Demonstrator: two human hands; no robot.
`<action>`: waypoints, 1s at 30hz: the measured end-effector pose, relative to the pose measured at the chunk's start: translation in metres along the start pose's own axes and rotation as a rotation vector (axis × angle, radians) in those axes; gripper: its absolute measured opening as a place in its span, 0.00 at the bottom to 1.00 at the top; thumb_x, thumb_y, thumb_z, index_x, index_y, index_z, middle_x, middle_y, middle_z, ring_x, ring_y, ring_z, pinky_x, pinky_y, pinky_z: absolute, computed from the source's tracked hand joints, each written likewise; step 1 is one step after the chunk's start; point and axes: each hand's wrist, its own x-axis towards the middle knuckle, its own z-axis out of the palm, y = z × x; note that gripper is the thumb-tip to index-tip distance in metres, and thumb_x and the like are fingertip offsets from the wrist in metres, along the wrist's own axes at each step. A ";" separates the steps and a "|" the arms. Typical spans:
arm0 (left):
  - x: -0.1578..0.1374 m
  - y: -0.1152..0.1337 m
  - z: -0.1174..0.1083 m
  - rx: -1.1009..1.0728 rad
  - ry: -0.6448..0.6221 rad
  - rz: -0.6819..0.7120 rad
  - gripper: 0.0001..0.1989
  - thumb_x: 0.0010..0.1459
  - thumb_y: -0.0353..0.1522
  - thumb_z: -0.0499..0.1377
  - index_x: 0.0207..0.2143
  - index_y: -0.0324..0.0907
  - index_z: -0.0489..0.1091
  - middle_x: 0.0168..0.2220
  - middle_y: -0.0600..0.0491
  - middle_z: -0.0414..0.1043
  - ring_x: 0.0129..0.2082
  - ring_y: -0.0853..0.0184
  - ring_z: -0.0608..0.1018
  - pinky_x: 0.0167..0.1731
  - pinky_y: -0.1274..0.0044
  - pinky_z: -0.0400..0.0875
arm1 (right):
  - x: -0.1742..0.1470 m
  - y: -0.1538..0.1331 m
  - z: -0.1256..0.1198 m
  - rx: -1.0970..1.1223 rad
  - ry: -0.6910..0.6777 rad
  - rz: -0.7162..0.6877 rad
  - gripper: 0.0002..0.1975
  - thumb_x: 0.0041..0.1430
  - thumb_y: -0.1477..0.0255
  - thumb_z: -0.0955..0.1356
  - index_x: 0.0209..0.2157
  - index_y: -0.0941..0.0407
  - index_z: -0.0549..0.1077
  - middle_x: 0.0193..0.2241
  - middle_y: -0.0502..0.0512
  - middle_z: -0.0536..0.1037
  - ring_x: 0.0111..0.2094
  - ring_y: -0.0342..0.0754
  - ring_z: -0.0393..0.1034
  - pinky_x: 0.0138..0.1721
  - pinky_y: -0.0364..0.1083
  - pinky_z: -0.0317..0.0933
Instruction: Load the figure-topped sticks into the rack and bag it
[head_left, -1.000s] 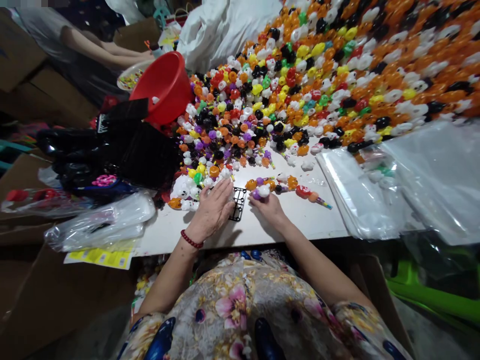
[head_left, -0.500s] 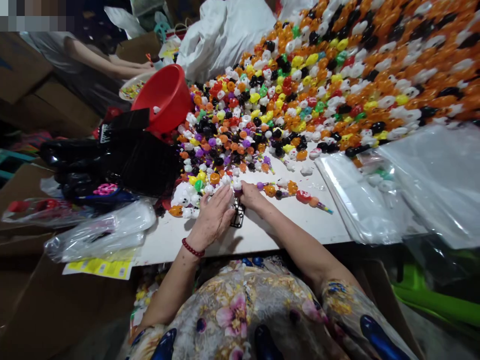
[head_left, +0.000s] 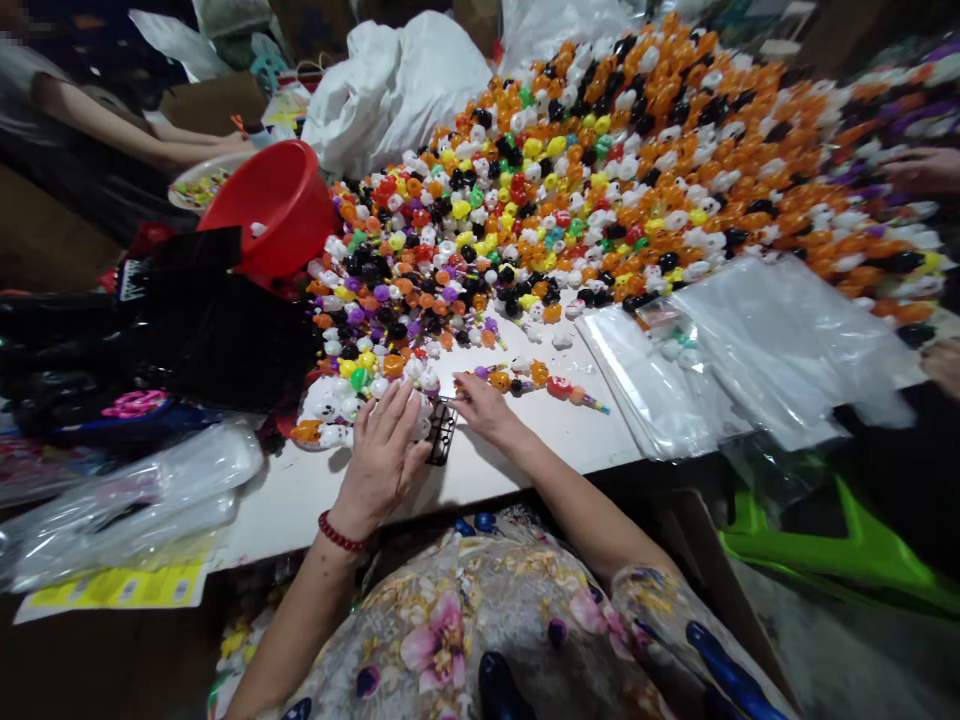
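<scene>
Red bowl (head_left: 274, 205) holding one white toy (head_left: 257, 229)

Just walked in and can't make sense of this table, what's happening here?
A person seated at a white table works at the near edge of a huge pile of small coloured plastic toys. The left hand rests on a small black grid tray, and the right hand reaches in beside it. A red bowl and clear plastic bags flank them.

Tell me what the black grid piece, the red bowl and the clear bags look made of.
Black grid piece: probably rigid moulded plastic, given its regular cut-out cells. Red bowl: smooth plastic, with even colour and a soft sheen. Clear bags: thin glossy plastic film, see-through and wrinkled.
</scene>
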 end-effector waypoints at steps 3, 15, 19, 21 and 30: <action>-0.021 0.013 -0.008 -0.090 0.075 0.116 0.30 0.66 0.33 0.52 0.68 0.47 0.48 0.62 0.43 0.65 0.65 0.55 0.64 0.59 0.59 0.64 | -0.053 0.032 -0.037 -0.133 0.282 0.012 0.16 0.63 0.72 0.63 0.51 0.54 0.72 0.48 0.62 0.73 0.47 0.54 0.69 0.51 0.53 0.64; -0.092 0.012 0.059 0.022 0.082 0.086 0.15 0.63 0.23 0.51 0.48 0.40 0.72 0.41 0.43 0.78 0.42 0.62 0.78 0.43 0.69 0.78 | -0.103 0.077 -0.083 -0.389 0.349 0.378 0.07 0.60 0.71 0.62 0.37 0.56 0.70 0.35 0.62 0.74 0.34 0.53 0.69 0.35 0.49 0.62; -0.087 0.017 0.075 0.034 0.058 -0.046 0.14 0.65 0.25 0.49 0.45 0.40 0.73 0.42 0.43 0.76 0.43 0.63 0.77 0.46 0.69 0.76 | -0.091 0.032 -0.031 0.197 0.233 0.393 0.10 0.57 0.64 0.65 0.38 0.54 0.69 0.30 0.54 0.77 0.28 0.48 0.71 0.32 0.48 0.66; -0.083 0.020 0.082 -0.002 0.032 -0.080 0.14 0.66 0.26 0.48 0.44 0.41 0.73 0.41 0.44 0.76 0.43 0.63 0.76 0.46 0.69 0.75 | -0.086 0.010 -0.001 0.439 0.121 0.405 0.15 0.53 0.58 0.67 0.35 0.55 0.70 0.25 0.51 0.76 0.24 0.47 0.70 0.29 0.47 0.67; -0.074 0.025 0.099 -0.102 0.001 -0.097 0.18 0.65 0.24 0.44 0.50 0.37 0.68 0.44 0.40 0.74 0.45 0.61 0.76 0.46 0.65 0.75 | -0.060 -0.014 0.046 0.259 0.025 0.235 0.13 0.47 0.57 0.67 0.24 0.53 0.72 0.22 0.53 0.77 0.27 0.52 0.71 0.29 0.47 0.65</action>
